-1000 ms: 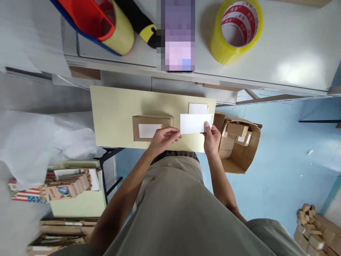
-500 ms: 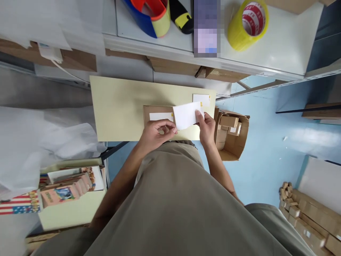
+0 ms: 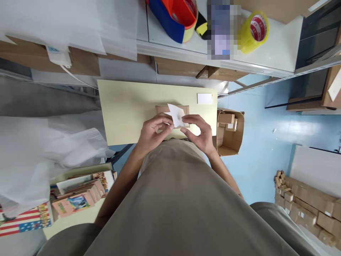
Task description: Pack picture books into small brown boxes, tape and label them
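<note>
A small sheet of white paper [image 3: 177, 115], like a label, is tilted up over a flat brown cardboard box [image 3: 161, 108] on the cream tabletop [image 3: 128, 110]. At the sheet's lower left edge, my left hand [image 3: 154, 131] has thumb and fingers closed in a pinch on it. My right hand [image 3: 200, 132] is on the other side, its thumb and fingers spread apart, the fingertips against the paper's right part. Part of the box is hidden behind the sheet and my hands. Another white label [image 3: 205, 98] lies flat near the table's right end.
Beside the table's right end, an open carton [image 3: 230, 142] holds small boxes. Above the far edge runs a shelf [image 3: 277, 53] with yellow tape [image 3: 253, 33] and a blue and orange tape dispenser [image 3: 170, 21]. Books [image 3: 80, 199] stand at lower left.
The sheet has moved left over the box and now stands tilted instead of stretched out to the right. My right hand has opened its pinch on the far end. The view has shifted somewhat.
</note>
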The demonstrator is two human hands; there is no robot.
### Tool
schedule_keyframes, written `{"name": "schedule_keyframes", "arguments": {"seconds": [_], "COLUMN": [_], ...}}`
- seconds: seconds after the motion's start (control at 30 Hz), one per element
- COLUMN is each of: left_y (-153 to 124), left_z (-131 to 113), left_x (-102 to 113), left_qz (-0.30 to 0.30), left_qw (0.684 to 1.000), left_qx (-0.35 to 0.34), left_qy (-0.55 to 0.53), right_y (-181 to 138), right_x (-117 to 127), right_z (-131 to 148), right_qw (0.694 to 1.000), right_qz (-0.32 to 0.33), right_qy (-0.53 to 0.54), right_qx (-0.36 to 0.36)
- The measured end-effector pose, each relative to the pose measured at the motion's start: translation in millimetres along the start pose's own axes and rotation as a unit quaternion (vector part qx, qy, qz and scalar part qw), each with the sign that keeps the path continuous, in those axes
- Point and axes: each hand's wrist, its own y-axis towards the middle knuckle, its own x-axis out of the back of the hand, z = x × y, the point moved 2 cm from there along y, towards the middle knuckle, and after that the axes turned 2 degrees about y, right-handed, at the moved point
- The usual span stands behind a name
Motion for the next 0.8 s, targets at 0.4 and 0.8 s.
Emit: {"name": "schedule_keyframes", "arguments": {"seconds": [0.4,0.8], "left_y": [-12,0], "left_z": [-20,88], "left_x": [58,133], "left_qz": [0.046,-0.029], "left_qw": [0.994,0.983], "left_qx": [-0.071,0.022], "left_qy": [0.074,0.18], "right_y": [3,0], "right_x": [-65,-99], "right_z": [37,48], "right_qw": [0.999,0.99], "right_qz": [-0.042,-0.119], "right_qy": [-0.012,0.031], "right_qx": [0.027,-0.067]}}
